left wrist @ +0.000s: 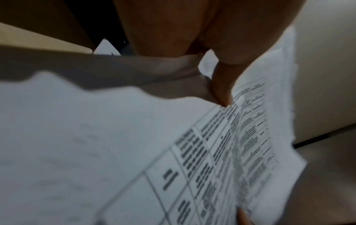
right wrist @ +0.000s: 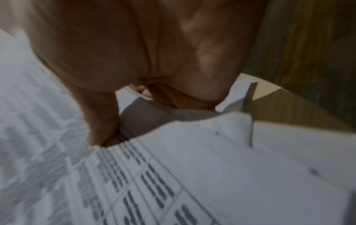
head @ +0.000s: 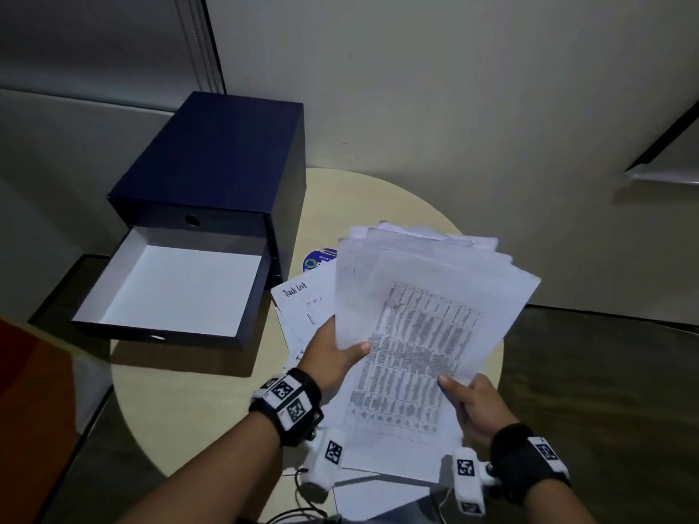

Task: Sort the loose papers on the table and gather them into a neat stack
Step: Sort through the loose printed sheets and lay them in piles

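Both hands — left (head: 333, 357), right (head: 472, 402) — grip fanned papers (head: 420, 334); print blurred, lower sheets hidden.

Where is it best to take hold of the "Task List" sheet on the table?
Take the Task List sheet by its left edge, coming from the drawer side. That edge and the top-left corner lie bare; the bundle held by the left hand and right hand covers its right part.

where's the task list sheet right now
In the head view the Task List sheet lies on the round table, just right of the open drawer and partly under the fanned papers held in both hands.
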### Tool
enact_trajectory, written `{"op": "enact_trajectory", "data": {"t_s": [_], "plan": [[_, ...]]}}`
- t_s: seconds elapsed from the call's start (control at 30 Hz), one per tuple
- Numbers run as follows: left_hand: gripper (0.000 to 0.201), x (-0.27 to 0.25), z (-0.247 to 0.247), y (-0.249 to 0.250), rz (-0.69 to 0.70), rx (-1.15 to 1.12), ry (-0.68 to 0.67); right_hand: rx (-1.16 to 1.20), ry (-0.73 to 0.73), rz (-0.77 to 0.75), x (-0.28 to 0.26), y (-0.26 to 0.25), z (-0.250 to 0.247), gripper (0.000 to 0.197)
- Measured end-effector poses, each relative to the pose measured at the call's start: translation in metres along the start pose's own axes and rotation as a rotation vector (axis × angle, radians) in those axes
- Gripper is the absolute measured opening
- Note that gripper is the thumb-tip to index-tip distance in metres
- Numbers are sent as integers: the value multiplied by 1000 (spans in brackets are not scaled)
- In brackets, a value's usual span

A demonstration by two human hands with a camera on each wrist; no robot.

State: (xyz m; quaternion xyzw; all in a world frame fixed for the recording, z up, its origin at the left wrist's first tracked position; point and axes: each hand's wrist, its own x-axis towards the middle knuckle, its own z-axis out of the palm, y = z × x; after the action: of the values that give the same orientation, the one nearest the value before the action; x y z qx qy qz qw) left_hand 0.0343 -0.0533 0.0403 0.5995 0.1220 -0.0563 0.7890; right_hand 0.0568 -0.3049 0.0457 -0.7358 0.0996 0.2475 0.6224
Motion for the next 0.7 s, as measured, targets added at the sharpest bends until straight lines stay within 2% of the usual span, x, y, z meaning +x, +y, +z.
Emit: {"op": "enact_trajectory", "data": {"t_s": [0.07, 0.13, 0.17, 0.23, 0.27, 0.3, 0.33, 0.37, 0.47, 0.53, 0.63, 0.7], "plan": [[45, 10, 1, -12, -78, 138, 93, 41, 96, 13, -1, 11, -12, 37], [15, 19, -15, -23, -165, 232, 358, 28, 197, 57, 11, 32, -24, 15], [11, 23, -27, -28, -201, 307, 515, 24, 257, 96, 21, 47, -30, 3], [27, 27, -58, -37, -356, 602, 687, 31, 325, 187, 34, 65, -33, 37], [43, 27, -70, -39, -456, 685, 686, 22, 327, 239, 38, 70, -30, 54], [57, 28, -80, -41, -526, 660, 644, -8, 325, 286, 47, 83, -31, 70], [65, 27, -84, -36, -557, 593, 584, -63, 316, 335, 51, 91, -28, 81], [64, 29, -88, -39, -559, 547, 539, -100, 310, 377, 54, 98, -27, 86], [21, 33, -95, -41, -486, 595, 450, -163, 306, 410, 58, 109, -21, 81], [40, 34, -95, -42, -460, 611, 467, -215, 307, 416, 63, 108, -19, 78], [44, 32, -91, -36, -340, 711, 577, -263, 291, 411, 67, 104, -18, 68], [44, 29, -86, -28, -273, 723, 638, -307, 304, 401, 66, 100, -15, 52]]}}
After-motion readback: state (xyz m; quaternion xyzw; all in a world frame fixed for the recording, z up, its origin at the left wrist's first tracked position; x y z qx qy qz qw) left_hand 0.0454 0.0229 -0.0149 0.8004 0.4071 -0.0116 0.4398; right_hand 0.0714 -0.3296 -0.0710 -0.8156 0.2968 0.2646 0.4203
